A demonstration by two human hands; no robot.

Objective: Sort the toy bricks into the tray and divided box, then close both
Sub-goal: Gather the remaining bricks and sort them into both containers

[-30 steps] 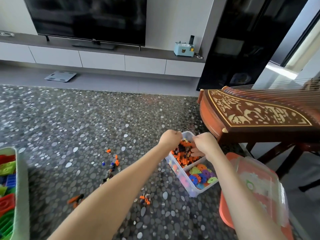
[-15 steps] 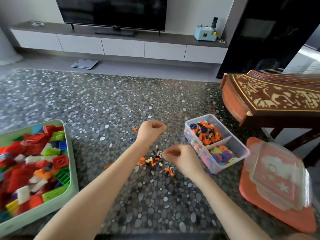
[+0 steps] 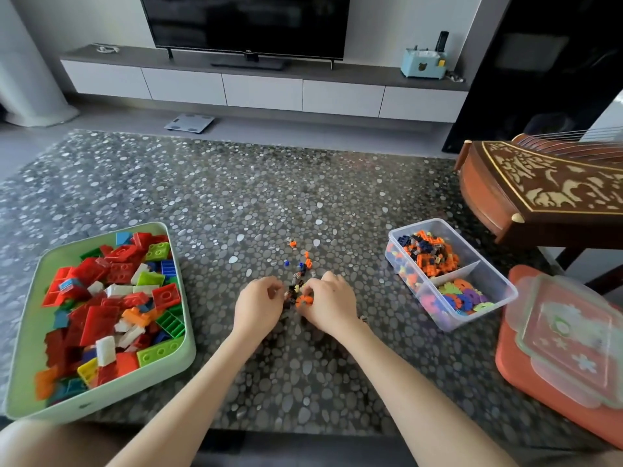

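**Desk:** What goes under this one?

**Photographer:** Both hands meet at the middle of the table point(image 3: 236, 197), over a scatter of loose small bricks point(image 3: 300, 264). The right hand point(image 3: 332, 306) pinches an orange disc point(image 3: 303, 301) between thumb and fingertips. The left hand point(image 3: 258, 306) is curled over the heap, but whether it has hold of a piece I cannot tell.

**Desk:** And the containers?

**Photographer:** The green tray point(image 3: 28, 332) sits by the table's left edge, piled with large red, green, white and blue bricks. The divided box point(image 3: 485, 261) stands toward the right edge, with small orange and dark bricks in its far compartment and coloured toothed discs in the near one. Neither is closed. A clear lid point(image 3: 569, 335) lies on an orange lid point(image 3: 515, 369) at the near right corner.

**Desk:** Any advice on the step itself?

**Photographer:** It looks like gathering strays. The pieces are tiny and hard, and likely to skitter on that glossy top, so I'd sweep them together with cupped fingers rather than pick them up singly. The disc probably belongs in the near compartment and the orange and dark bits in the far one. I'd carry them low over the rim and release them inside, because a dropped handful would bounce out. A few bricks lie further toward the far edge — I'd collect those before any lid goes on
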